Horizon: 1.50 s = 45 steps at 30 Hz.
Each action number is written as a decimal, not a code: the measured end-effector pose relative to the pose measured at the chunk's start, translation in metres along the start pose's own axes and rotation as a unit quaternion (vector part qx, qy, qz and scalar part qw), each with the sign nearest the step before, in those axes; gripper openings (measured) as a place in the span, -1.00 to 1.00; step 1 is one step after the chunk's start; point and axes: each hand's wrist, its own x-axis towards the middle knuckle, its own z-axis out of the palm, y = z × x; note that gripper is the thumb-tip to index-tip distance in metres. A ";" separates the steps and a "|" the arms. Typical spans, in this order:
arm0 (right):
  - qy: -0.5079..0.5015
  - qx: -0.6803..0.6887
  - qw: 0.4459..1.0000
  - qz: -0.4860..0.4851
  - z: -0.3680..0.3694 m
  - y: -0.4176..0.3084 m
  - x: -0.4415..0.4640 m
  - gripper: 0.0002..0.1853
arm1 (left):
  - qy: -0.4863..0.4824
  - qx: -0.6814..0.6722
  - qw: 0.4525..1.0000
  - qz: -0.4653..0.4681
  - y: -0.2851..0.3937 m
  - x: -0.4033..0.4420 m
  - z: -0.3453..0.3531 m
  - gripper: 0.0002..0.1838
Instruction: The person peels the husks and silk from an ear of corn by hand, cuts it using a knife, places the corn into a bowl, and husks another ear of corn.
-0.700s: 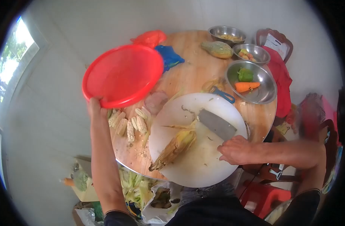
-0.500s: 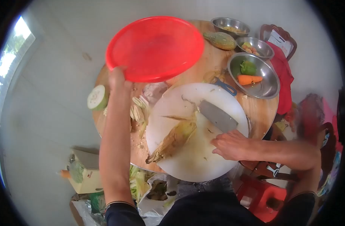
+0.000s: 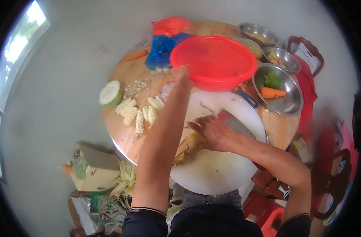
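My left hand (image 3: 183, 76) grips the near left rim of a red plastic basin (image 3: 224, 83), held above the far side of the round table. My right hand (image 3: 215, 132) reaches across the white round cutting board (image 3: 216, 179), fingers stretched out and nothing gripped. Under and beside it lies a piece of corn husk (image 3: 186, 149), partly hidden by the hand; whether they touch I cannot tell. A cleaver (image 3: 240, 125) rests on the board, its blade partly covered by the right hand and its handle hidden by the forearm.
Corn cobs (image 3: 129, 111) and garlic cloves (image 3: 138, 87) lie left, near a cut gourd (image 3: 110, 94). Behind are a carrot (image 3: 137, 55) and a blue bag (image 3: 160, 49). A peeler (image 3: 249, 98) and steel bowls stand right, the nearest bowl (image 3: 293, 100) holding a carrot and green pepper.
The basin has moved right and toward me with my left hand, uncovering the blue and red bags. My right hand has left the cleaver's handle and moved left, opening over the board.
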 end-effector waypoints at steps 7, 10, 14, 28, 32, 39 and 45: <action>-0.224 0.096 0.962 0.123 0.000 -0.010 0.003 -0.24 | 0.014 0.144 0.979 0.147 0.098 -0.180 -0.005 -0.44; -0.138 0.158 0.960 0.185 0.014 -0.012 -0.011 -0.25 | -0.045 0.201 0.933 0.294 0.133 -0.279 -0.045 -0.51; -0.012 0.323 0.897 0.301 0.004 -0.038 -0.011 -0.22 | 0.001 0.248 0.932 0.266 0.106 -0.360 -0.116 -0.54; 0.149 0.417 0.834 0.330 0.009 -0.085 -0.024 -0.29 | -0.160 -0.063 0.985 -0.007 0.034 -0.343 -0.120 -0.56; 0.245 0.349 0.867 0.259 -0.026 -0.074 0.004 -0.35 | -0.213 -0.065 0.974 0.037 0.024 -0.344 -0.108 -0.39; 0.217 0.304 0.870 0.323 -0.054 -0.079 0.021 -0.69 | -0.251 -0.077 0.964 0.050 0.016 -0.345 -0.095 -0.26; 0.221 0.353 0.864 0.284 -0.048 -0.085 0.000 -0.87 | -0.246 -0.119 0.962 0.010 0.000 -0.339 -0.104 -0.42</action>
